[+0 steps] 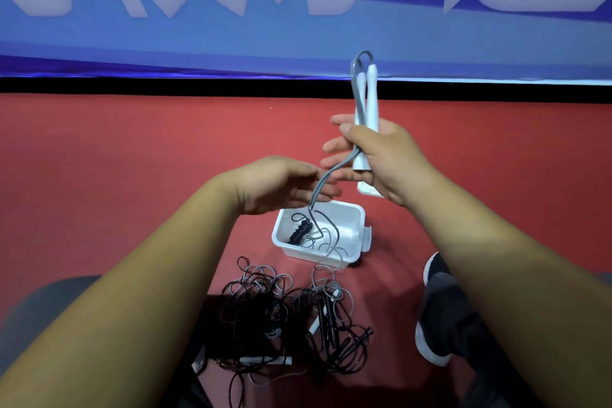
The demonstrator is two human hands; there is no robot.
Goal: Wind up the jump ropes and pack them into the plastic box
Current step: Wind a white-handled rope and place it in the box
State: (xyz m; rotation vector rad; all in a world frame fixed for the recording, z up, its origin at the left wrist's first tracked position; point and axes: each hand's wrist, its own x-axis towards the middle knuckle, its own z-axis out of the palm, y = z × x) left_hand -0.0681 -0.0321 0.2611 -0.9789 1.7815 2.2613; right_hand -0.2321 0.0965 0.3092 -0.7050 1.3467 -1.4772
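Jump rope (363, 99) — the grey one with white handles — stands upright in your right hand (381, 159), whose fingers are wrapped round both handles, held side by side; its cord (334, 172) loops over the handle tops, runs down past your left hand (281, 185) and trails loose into the plastic box (361, 214), then seemingly over the near rim to the floor (132, 149). Your left hand's fingers lie fairly straight with the cord at their tips; blur hides whether they pinch it, so I cannot tell. The winding looks barely begun; take the cord lightly between thumb and fingers, draw the slack out of the box first, then lay turns round the handles, each touching the last, with even tension — loose turns will likely spring off. A wound black rope (299, 230) already lies in the box; mind the grey cord does not snag it. The tangled pile (291, 311) of ropes lies just below the box; lift the cord free of it.
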